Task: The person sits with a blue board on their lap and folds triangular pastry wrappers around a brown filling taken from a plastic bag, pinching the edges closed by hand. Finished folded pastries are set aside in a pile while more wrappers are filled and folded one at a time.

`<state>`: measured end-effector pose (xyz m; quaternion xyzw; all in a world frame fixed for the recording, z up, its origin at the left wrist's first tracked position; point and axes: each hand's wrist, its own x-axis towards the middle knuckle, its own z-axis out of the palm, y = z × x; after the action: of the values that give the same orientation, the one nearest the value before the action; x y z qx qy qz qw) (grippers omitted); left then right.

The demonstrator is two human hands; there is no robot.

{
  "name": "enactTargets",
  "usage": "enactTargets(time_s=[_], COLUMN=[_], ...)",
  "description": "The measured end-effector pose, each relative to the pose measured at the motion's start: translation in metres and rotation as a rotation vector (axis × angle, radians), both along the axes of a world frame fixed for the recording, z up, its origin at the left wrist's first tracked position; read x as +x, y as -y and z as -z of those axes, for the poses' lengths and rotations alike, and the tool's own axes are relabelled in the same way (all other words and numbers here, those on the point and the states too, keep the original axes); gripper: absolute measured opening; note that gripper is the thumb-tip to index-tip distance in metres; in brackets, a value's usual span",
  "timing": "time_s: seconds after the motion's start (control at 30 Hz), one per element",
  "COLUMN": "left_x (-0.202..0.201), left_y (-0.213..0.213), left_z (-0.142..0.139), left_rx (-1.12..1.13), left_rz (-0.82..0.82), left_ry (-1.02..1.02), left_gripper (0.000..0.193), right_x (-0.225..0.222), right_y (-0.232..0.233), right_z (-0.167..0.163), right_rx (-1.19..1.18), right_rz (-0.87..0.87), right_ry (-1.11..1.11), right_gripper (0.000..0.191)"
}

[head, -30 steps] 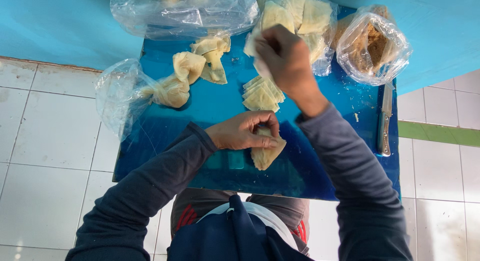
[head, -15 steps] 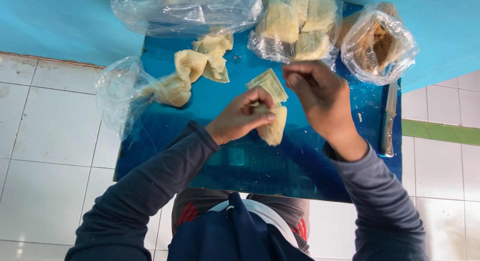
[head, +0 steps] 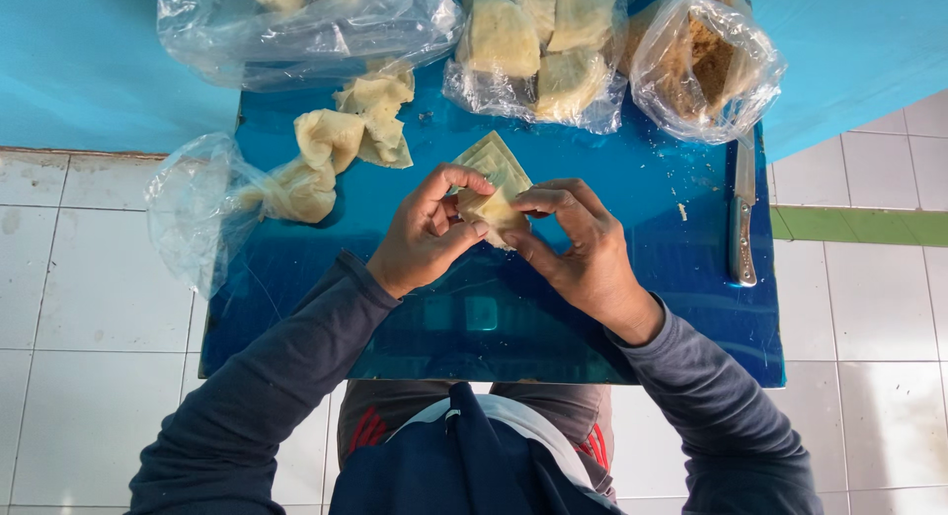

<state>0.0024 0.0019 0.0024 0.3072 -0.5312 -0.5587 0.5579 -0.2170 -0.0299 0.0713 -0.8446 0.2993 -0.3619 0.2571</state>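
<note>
Both hands meet over the middle of a blue table (head: 632,308). My left hand (head: 423,235) and my right hand (head: 583,248) pinch one pale dough wrapper (head: 491,211) between their fingertips. Just beyond the fingers lies a small stack of triangular wrappers (head: 494,159). Folded, filled dough pieces (head: 346,140) lie to the left of the stack, and one piece sits half inside a clear bag (head: 197,214).
Clear bags line the far edge: one with dough pieces (head: 296,26), one with square wrapper stacks (head: 538,51), one with brown filling (head: 706,66). A knife (head: 743,224) lies along the right side. White tiled floor (head: 89,327) surrounds the table.
My right hand came back from the bag of wrappers at the far edge to the centre. Both hands now hold the wrapper together, slightly nearer to me.
</note>
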Motion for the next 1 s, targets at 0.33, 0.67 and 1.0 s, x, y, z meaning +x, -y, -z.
enactTargets(time_s=[0.33,0.67,1.0], left_x=[-0.003,-0.002,0.011], left_y=[0.000,0.000,0.009], left_z=[0.001,0.004,0.013], left_rx=[-0.125,-0.035,-0.022], left_rz=[-0.060,-0.081,-0.345], left_ry=[0.121,0.042,-0.098], left_gripper=[0.034,0.024,0.021], right_x=[-0.001,-0.006,-0.010], right_y=[-0.002,0.011,0.037], right_z=[0.013,0.039,0.043], right_rx=[0.020,0.653,0.845], right_rz=[-0.028,-0.010,0.086], right_ry=[0.045,0.341,0.731], right_gripper=[0.018,0.009,0.011])
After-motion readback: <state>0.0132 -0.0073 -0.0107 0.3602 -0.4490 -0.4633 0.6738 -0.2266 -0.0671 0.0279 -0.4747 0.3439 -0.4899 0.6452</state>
